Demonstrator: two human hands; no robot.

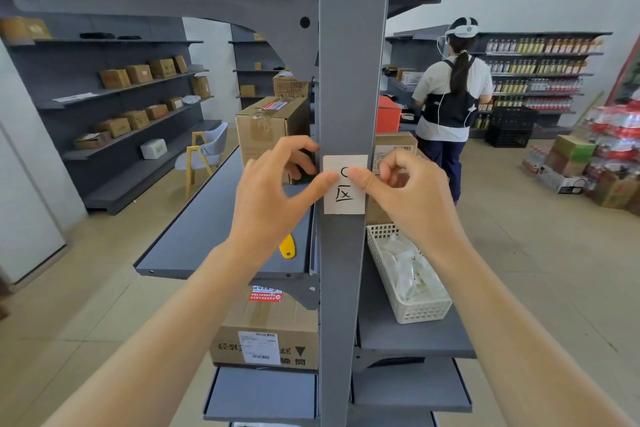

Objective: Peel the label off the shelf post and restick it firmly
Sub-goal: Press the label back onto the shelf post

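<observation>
Your label (345, 184) sits flat on the front face of the grey shelf post (349, 80), roughly level with your hands; both thumbs press on its upper middle, your left hand (273, 194) from the left edge, your right hand (405, 191) from the right; neither grip clamps anything, the fingers curled loosely; this looks like the pressing-down stage; next, rub outward to the corners, especially the lower edge.
</observation>
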